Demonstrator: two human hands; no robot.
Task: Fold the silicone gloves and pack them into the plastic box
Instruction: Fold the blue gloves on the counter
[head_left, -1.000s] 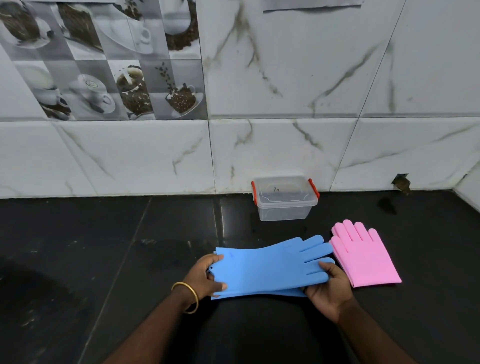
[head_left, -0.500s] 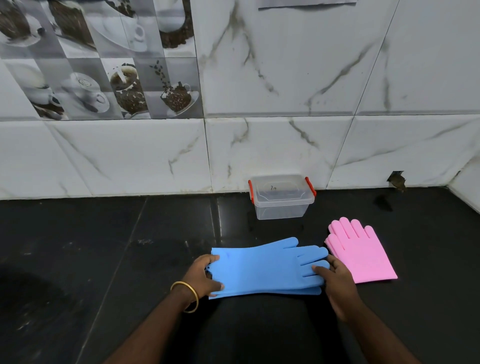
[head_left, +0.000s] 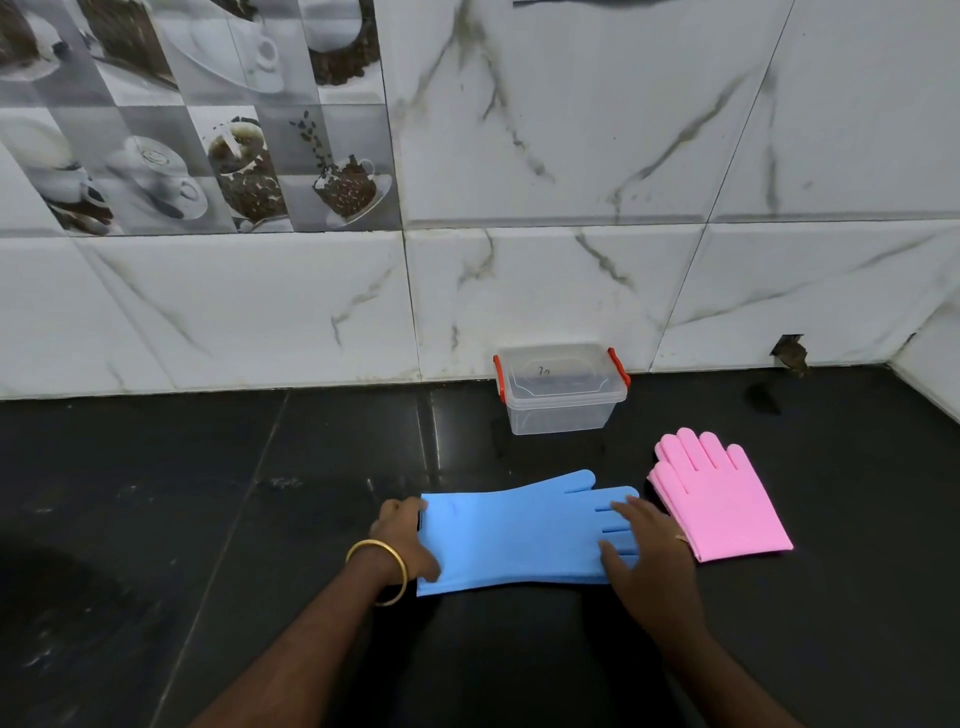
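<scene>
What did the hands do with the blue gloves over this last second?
The blue gloves, lifted slightly before, were lowered flat onto the black counter. The right hand let go of the finger end and now presses down, open-palmed; the left hand kept gripping the cuff end. The pink gloves and the closed plastic box stayed put.

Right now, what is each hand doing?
Left hand: closed on the cuff end of the blue gloves.
Right hand: open, flat on their finger end.
</scene>
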